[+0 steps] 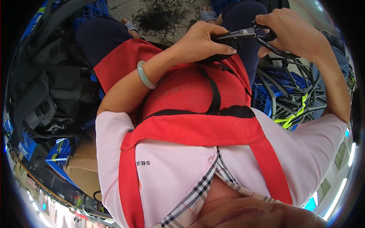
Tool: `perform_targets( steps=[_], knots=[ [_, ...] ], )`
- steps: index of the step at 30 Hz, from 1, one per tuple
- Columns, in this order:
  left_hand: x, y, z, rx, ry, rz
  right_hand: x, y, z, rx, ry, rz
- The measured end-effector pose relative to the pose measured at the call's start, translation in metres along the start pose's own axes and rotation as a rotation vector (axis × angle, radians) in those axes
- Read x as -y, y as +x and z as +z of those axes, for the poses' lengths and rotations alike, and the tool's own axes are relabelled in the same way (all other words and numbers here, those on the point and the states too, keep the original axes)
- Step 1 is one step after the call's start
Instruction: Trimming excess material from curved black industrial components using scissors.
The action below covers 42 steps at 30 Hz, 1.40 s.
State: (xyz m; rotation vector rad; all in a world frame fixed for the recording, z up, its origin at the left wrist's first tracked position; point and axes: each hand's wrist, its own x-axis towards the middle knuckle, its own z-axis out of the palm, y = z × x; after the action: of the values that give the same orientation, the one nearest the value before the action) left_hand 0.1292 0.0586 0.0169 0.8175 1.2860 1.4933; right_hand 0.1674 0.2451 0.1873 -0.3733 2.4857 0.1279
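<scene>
My right hand (291, 32) is closed round the black handles of a pair of scissors (243, 33). The metal blades point left and lie at the fingertips of my left hand (199, 42). That hand, below a pale green bangle on the wrist, pinches a black piece (225, 53) over my lap, thumb on top. What kind of piece it is cannot be made out, as the fingers cover much of it. A red apron (178, 93) spreads across my lap beneath both forearms, with a black strap (215, 91) hanging on it.
Black cut strips (159, 17) lie piled on the floor beyond my knees. At the right, a blue crate (262, 95) holds dark straps and a yellow-green strip (300, 112). Black bags (45, 91) are heaped at the left, near a cardboard box (84, 163) and a blue crate (57, 159).
</scene>
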Motion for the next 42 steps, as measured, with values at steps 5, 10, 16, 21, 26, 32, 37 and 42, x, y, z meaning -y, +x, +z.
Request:
perform_targets(
  steps=[5, 10, 16, 21, 26, 32, 37, 42],
  knots=[
    [0.003, 0.0, -0.002, -0.019, -0.011, -0.017, -0.031, 0.0, 0.022, -0.377, -0.074, -0.304],
    [0.011, 0.007, -0.018, -0.065, -0.211, 0.1, -0.032, 0.009, 0.013, 0.077, 0.415, 0.103],
    [0.04, 0.016, -0.033, 0.04, -0.214, 0.096, 0.014, 0.06, 0.101, -0.247, 1.136, -0.084],
    [0.006, 0.005, -0.057, -0.606, 0.579, 0.381, -0.016, 0.054, 0.097, -0.668, 1.057, 0.03],
    [-0.007, -0.005, -0.059, -0.155, 0.105, -0.222, -0.009, 0.049, 0.092, -1.056, 1.431, 0.212],
    [-0.007, 0.009, -0.05, -0.245, -0.72, 0.169, 0.07, 0.091, 0.101, -1.128, 1.857, 0.023],
    [-0.006, -0.001, -0.076, -0.391, -0.751, 0.153, 0.07, 0.102, 0.11, -0.821, 1.801, -0.01],
    [-0.013, -0.007, -0.084, -0.451, -0.777, 0.231, 0.06, 0.081, 0.107, -0.609, 1.708, 0.071]
  ],
)
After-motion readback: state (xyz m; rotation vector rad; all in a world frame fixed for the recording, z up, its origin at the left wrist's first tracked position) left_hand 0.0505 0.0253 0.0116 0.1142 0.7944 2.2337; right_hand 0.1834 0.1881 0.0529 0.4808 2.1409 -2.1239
